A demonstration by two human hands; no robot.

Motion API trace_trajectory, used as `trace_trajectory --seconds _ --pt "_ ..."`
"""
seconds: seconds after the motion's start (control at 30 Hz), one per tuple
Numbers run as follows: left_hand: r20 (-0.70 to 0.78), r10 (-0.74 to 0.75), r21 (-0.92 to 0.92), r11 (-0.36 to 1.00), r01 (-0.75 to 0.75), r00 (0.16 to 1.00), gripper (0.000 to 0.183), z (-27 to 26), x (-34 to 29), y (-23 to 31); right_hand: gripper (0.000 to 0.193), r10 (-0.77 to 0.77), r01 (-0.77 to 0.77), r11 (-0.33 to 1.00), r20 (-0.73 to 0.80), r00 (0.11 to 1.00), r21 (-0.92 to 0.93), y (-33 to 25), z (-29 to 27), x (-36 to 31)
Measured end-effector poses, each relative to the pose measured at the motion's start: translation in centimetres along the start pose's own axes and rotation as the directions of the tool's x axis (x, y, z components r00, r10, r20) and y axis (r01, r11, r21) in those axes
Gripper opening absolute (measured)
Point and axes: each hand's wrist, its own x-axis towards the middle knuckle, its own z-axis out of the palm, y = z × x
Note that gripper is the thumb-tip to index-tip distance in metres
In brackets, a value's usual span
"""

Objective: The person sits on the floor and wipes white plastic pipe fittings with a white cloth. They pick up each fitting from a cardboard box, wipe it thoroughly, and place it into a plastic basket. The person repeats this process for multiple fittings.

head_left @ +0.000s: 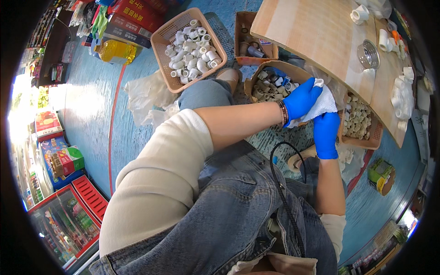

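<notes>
My left hand (300, 101), in a blue glove, is closed on a white cloth (323, 101) with its thumb and fingers toward the cloth's upper edge. A small white piece (318, 83) shows at those fingertips; I cannot tell whether it is a pipe fitting or a fold of cloth. My right hand (327, 135), also blue-gloved, grips the cloth's lower side. Both hands are over the gap between a cardboard box (249, 89) of mixed fittings and a peach basket (365, 144) of small beige fittings. Anything wrapped inside the cloth is hidden.
A wooden tabletop (311, 32) bearing a metal bowl (368, 54) and white fittings stands just beyond my hands. Farther left is a peach basket (171, 84) full of white pipe fittings. Another cardboard box (239, 36), a yellow-liquid bottle (117, 51) and plastic bags (145, 97) are on the blue floor.
</notes>
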Motion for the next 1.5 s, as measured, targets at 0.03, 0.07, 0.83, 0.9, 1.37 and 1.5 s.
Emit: trace_trajectory --seconds 0.03,0.07,0.83,0.9,1.37,1.5 --pt "0.032 -0.098 -0.017 0.995 0.098 0.995 0.043 -0.4 0.3 0.1 0.027 0.025 -0.021 0.996 0.054 0.998 -0.084 -0.3 -0.2 0.1" --pt "0.065 -0.195 -0.032 0.98 0.197 0.979 0.043 -0.8 0.6 0.3 0.027 0.055 -0.037 0.985 0.105 0.993 -0.168 -0.5 -0.5 0.1" --pt "0.508 0.26 0.259 0.863 -0.434 0.821 0.034 -1.6 1.8 1.8 0.027 -0.17 0.18 0.977 -0.088 0.981 0.112 -2.4 -2.0 0.3" --pt "0.526 -0.022 -0.673 0.601 0.432 0.85 0.03 -1.8 1.2 2.3 0.031 -0.231 0.254 0.962 -0.204 0.951 0.098 -2.8 -3.0 0.3" --pt "0.474 -0.017 -0.665 0.648 0.371 0.88 0.047 -1.4 0.0 2.1 0.029 -0.309 0.294 0.948 -0.14 0.941 -0.12 -3.1 -5.0 0.6" --pt "0.491 -0.082 -0.591 0.701 0.4 0.867 0.045 -1.7 0.1 1.8 0.025 -0.179 0.229 0.949 -0.231 0.956 0.214 -2.6 -6.3 0.7"
